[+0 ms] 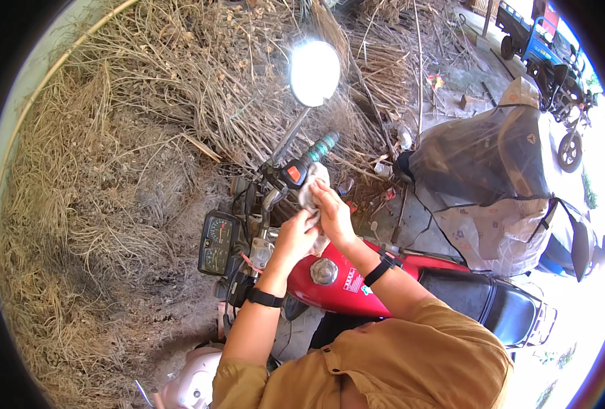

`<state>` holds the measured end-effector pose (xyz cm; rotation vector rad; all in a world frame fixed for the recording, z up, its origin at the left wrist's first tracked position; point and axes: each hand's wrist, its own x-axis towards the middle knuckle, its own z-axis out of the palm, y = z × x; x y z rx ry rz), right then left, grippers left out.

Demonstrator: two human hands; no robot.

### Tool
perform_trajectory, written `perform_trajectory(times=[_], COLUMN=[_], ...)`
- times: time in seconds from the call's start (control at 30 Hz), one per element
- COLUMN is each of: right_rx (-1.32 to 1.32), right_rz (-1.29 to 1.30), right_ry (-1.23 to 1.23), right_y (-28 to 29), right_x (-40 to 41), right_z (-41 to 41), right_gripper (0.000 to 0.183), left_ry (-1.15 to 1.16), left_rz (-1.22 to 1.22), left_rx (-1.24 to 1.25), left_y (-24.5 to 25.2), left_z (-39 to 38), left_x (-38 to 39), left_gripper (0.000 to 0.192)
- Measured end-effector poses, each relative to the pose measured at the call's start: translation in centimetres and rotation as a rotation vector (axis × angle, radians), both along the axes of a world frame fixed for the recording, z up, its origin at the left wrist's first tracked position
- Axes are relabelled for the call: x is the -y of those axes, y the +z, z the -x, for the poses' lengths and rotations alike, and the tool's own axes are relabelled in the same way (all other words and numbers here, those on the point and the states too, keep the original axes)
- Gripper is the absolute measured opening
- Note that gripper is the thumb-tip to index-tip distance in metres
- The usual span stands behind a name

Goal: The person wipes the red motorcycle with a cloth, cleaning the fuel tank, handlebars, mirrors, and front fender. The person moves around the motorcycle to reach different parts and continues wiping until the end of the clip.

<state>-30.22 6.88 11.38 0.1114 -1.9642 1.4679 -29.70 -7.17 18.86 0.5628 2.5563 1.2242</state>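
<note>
Both my hands grip a pale, crumpled cloth (310, 188) over the front of a red motorcycle fuel tank (302, 286). My left hand (297, 237) pinches its lower part, and my right hand (332, 212) holds the upper part. Just beyond the cloth sit the handlebar's switch housing with its orange switch (293, 174) and a handgrip (322, 147) wrapped in green. A round mirror (314, 74), glaring white, rises on its stem above them. Left of my hands is the instrument cluster (219, 243); the metal fuel cap (324, 271) lies below them.
Dry stalks and brushwood (128, 153) are heaped against the motorcycle's front. A vehicle under a translucent cover (486, 153) stands at right, close to the black seat (466, 296). A pink scooter (192, 376) is at lower left. Farther back are another motorcycle (563, 97) and a blue cargo vehicle (540, 43).
</note>
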Motion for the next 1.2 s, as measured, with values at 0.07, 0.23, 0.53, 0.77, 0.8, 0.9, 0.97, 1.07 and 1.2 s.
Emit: perform_trajectory(times=[0.07, 0.23, 0.53, 0.77, 0.8, 0.9, 0.97, 1.07, 1.2], right_rx=[0.408, 0.284, 0.239, 0.401, 0.451, 0.193, -0.017, 0.168, -0.135], right_rz=[0.334, 1.165, 0.768, 0.271, 0.330, 0.392, 0.369, -0.411, -0.642], right_ry=[0.021, 0.029, 0.040, -0.099, 0.005, 0.030, 0.010, -0.040, 0.038], right_y=[-1.1, 0.7, 5.2, 5.7, 6.4, 9.2, 10.7, 12.0, 10.3], right_x=[-0.8, -0.7, 3.9, 6.0, 5.5, 4.0, 3.4, 3.1, 2.5], right_z=[-0.5, 1.4, 5.8, 0.7, -0.5, -2.4, -1.8, 2.1, 3.7], right_gripper=[0.036, 0.035, 0.049, 0.064, 0.062, 0.055, 0.053, 0.044, 0.035], left_ry=[-0.066, -0.014, 0.154, 0.194, 0.199, 0.091, 0.129, 0.133, 0.170], left_rz=[0.018, -0.038, -0.048, -0.102, -0.098, -0.228, -0.269, -0.193, -0.035], left_rx=[-0.069, -0.356, -0.435, -0.303, -0.223, -0.333, -0.322, -0.375, -0.253], left_y=[-0.2, 1.5, 3.6, 3.9, 4.4, 5.4, 5.5, 4.9, 3.6], left_z=[-0.2, 0.4, 1.3, -3.0, -3.5, -3.4, -2.4, -1.0, -1.7], left_x=[-1.0, -2.0, 0.9, 2.8, 3.1, 3.1, 2.6, 2.4, 3.2], left_gripper=[0.031, 0.027, 0.027, 0.028, 0.029, 0.030, 0.032, 0.034, 0.036])
